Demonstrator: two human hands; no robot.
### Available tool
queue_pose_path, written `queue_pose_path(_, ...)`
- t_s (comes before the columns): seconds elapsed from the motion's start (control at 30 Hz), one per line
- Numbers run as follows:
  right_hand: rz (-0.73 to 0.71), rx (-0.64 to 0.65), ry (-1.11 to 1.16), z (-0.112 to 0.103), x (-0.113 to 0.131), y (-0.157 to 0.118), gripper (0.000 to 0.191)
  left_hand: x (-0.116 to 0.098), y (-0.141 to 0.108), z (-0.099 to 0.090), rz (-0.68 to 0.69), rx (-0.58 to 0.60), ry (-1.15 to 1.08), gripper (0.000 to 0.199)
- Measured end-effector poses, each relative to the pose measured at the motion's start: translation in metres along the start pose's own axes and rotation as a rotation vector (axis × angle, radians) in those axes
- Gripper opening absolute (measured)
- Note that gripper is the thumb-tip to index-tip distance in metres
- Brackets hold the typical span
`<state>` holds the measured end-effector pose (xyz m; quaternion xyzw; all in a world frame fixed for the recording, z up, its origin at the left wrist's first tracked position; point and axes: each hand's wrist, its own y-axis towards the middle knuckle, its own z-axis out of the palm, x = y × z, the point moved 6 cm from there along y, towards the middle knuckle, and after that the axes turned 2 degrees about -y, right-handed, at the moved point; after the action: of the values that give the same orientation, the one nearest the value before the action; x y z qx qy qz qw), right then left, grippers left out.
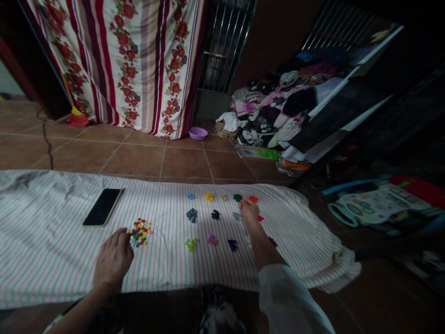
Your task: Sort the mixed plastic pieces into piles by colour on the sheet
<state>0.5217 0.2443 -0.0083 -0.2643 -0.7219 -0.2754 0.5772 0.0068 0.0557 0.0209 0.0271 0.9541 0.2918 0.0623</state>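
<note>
My left hand [114, 257] rests on the striped cloth, fingers loosely extended and nothing seen in them. Its fingertips touch the edge of a mixed pile of small coloured pieces [140, 233]. Over on the right, my right hand [249, 209] has its fingers pinched together between the dark green pieces [237, 197] and the orange pieces [253, 199]. Whatever it may hold is too small to make out. Grey pieces [237, 216] lie beside it, and red pieces [260, 218] are partly hidden behind it. White pieces [248, 240] show beside my forearm.
More single-colour heaps lie in rows, among them yellow [209, 197], black [215, 214], lime green [191, 244] and purple pieces [232, 245]. A phone [103, 207] lies at the left of the cloth [62, 250]. Beyond, a purple basin [198, 133] stands on the tiled floor near heaped clothes [274, 106].
</note>
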Motion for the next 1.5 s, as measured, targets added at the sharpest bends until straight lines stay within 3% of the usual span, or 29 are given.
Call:
queue_pose_path(0.17,0.088,0.033,0.042,-0.005,0.003,-0.011,0.024,0.002,-0.001,0.002,-0.026,0.022,-0.019,0.019)
queue_pose_path(0.3,0.077,0.048,0.042,-0.008,0.014,-0.025,0.03,0.001,0.0,0.001,-0.049,0.008,-0.021,0.017)
queue_pose_path(0.47,-0.025,0.218,0.016,0.017,0.041,-0.057,0.036,0.0,0.003,-0.002,-0.081,0.018,-0.03,0.017)
queue_pose_path(0.67,-0.133,0.546,0.044,0.079,0.081,-0.15,0.039,-0.003,0.005,-0.006,-0.102,0.04,-0.043,0.019)
queue_pose_path(0.87,-0.245,0.944,-0.048,0.144,0.087,-0.266,0.03,-0.002,0.006,-0.007,-0.14,0.057,-0.088,0.02)
queue_pose_path(1.0,-0.453,0.94,-0.203,0.164,0.077,-0.311,0.029,-0.002,0.006,-0.006,-0.136,0.064,-0.086,0.021)
queue_pose_path(1.13,-0.555,0.879,-0.296,0.174,0.073,-0.324,0.033,-0.002,0.004,-0.005,-0.136,0.075,-0.102,0.023)
queue_pose_path(1.27,-0.615,0.867,-0.352,0.186,0.087,-0.325,0.033,-0.001,0.004,-0.004,-0.151,0.079,-0.118,0.024)
queue_pose_path(1.5,-0.772,1.005,-0.655,0.221,0.123,-0.349,0.02,-0.001,0.004,-0.004,-0.153,0.087,-0.111,0.023)
